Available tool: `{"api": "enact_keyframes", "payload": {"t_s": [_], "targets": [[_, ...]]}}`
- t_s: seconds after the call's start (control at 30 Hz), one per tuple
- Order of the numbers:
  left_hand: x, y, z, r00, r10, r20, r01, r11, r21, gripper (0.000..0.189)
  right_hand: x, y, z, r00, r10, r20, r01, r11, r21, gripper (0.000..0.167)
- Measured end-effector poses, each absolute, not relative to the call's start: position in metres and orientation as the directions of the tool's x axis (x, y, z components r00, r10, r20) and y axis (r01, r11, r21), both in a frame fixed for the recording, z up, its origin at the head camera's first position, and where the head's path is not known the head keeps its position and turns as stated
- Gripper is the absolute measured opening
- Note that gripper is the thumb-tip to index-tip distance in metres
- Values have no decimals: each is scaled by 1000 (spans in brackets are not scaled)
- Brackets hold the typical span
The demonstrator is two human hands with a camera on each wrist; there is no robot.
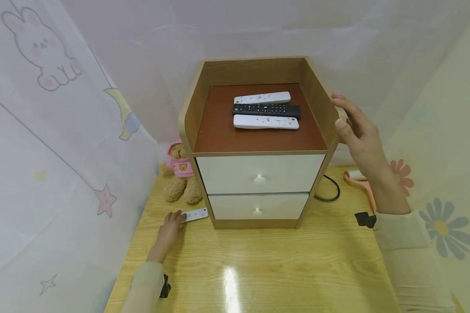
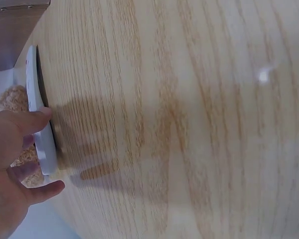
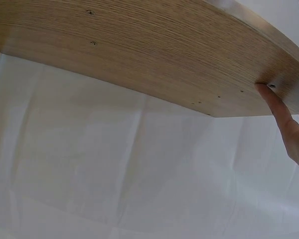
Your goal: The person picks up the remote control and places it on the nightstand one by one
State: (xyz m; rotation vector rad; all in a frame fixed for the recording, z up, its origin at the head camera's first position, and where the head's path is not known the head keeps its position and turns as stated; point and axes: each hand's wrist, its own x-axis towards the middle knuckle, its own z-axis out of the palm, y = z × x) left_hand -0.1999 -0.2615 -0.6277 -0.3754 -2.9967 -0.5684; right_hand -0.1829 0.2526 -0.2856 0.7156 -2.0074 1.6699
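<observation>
A small wooden cabinet (image 1: 258,174) with two white drawers stands on the table. On its brown top lie a white remote control (image 1: 265,122), a black remote (image 1: 266,110) and another white remote (image 1: 262,98) behind. My left hand (image 1: 170,230) pinches one more white remote (image 1: 196,214) beside the cabinet's lower left corner. In the left wrist view, the thumb (image 2: 37,122) lies across that remote's edge, close over the table. My right hand (image 1: 362,134) rests at the front end of the cabinet's right side panel (image 3: 139,45), a straight finger touching its outer face.
A teddy bear (image 1: 182,174) in pink sits left of the cabinet. A coiled black cord (image 1: 329,199) and an orange-handled thing (image 1: 360,182) lie to its right. Pale printed curtains (image 1: 62,174) enclose the wooden table (image 1: 278,269).
</observation>
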Motion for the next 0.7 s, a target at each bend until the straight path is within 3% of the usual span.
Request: {"api": "enact_keyframes", "payload": {"t_s": [0.7], "targets": [[-209, -257, -627, -973, 229, 20, 224, 929, 294, 44, -184, 254, -288, -791, -119, 600, -611, 143, -778, 43]]}}
